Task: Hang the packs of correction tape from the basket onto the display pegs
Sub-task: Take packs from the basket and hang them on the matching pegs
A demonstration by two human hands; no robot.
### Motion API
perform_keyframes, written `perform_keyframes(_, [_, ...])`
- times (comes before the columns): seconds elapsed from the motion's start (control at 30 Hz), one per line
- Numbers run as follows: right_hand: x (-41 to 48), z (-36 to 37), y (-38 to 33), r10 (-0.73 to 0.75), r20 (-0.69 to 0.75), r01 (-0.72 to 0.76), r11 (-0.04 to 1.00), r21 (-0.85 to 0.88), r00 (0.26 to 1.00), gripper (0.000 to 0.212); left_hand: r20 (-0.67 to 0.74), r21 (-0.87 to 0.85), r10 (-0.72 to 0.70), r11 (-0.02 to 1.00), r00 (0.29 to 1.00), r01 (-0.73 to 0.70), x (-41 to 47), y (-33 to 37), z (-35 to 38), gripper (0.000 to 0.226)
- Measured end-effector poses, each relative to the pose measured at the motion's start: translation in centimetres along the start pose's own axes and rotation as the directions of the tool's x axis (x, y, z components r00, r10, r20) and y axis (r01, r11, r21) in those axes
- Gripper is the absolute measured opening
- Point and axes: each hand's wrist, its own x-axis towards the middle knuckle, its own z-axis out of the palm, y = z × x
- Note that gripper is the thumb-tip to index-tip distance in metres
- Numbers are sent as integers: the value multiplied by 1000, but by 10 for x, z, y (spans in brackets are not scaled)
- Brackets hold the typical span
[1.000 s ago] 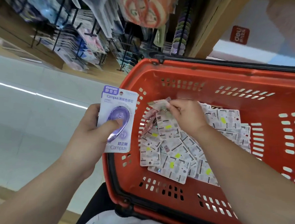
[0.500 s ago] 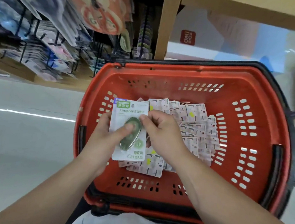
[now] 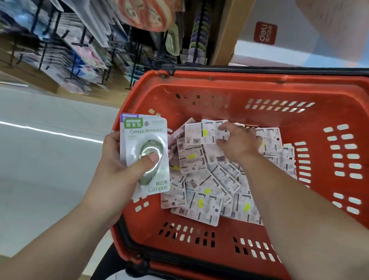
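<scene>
A red plastic basket (image 3: 260, 88) sits in front of me, and a pile of correction tape packs (image 3: 211, 184) lies face down in it. My left hand (image 3: 119, 170) holds a small stack of packs (image 3: 143, 154) upright over the basket's left rim, a green-labelled one in front and a purple one behind, thumb pressed on the blister. My right hand (image 3: 237, 141) reaches into the basket and its fingers pinch the edge of a face-down pack (image 3: 206, 131) at the top of the pile.
Display pegs (image 3: 80, 50) loaded with hanging stationery run along the upper left, with a wooden shelf upright (image 3: 230, 26) beside them. A pale shiny floor (image 3: 34, 161) lies to the left of the basket.
My left hand has moved its packs out to the basket's left rim. My right hand has left that stack and reached to the far side of the pile, onto another pack.
</scene>
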Motion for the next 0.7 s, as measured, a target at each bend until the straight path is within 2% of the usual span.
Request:
perform_keyframes(0.13, [1, -1, -4, -52, -13, 52, 999, -1, 999, 26, -9, -16, -2, 1000, 1000, 2, -2, 4, -5, 50])
perform_keyframes(0.23, [-2, -1, -10, -110, -33, 113, 987, 112, 993, 29, -17, -5, 1, 1000, 1000, -1, -4, 5, -8, 49])
perform_keyframes(0.3, [-5, -1, -15, -135, -22, 135, 932, 335, 991, 30, -21, 0, 8, 1000, 1000, -8, -4, 5, -9, 47])
perform_keyframes(0.37, [-11, -4, -21, -148, 35, 94, 778, 621, 988, 37, -20, 3, 10, 1000, 1000, -10, -5, 4, -10, 47])
perform_keyframes(0.4, [-14, -7, -21, -168, 67, 78, 730, 679, 983, 42, -21, 1, 9, 1000, 1000, -9, -5, 3, -10, 47])
perform_keyframes(0.43, [-18, -10, -21, -207, 92, 88, 719, 689, 974, 44, -21, -3, 8, 1000, 1000, -8, -6, 4, -10, 47])
perform_keyframes(0.5, [-25, -13, -22, -277, 92, 165, 774, 611, 957, 43, -17, -6, 13, 1000, 1000, -13, -7, 4, -10, 46])
perform_keyframes(0.6, [-30, -10, -24, -236, -109, 260, 856, 446, 966, 29, -11, -13, 9, 1000, 1000, -9, -11, 5, -9, 47])
perform_keyframes(0.7, [-41, -17, -20, -255, -235, 335, 840, 426, 938, 16, -10, -10, 2, 1000, 1000, -2, -17, 9, -8, 49])
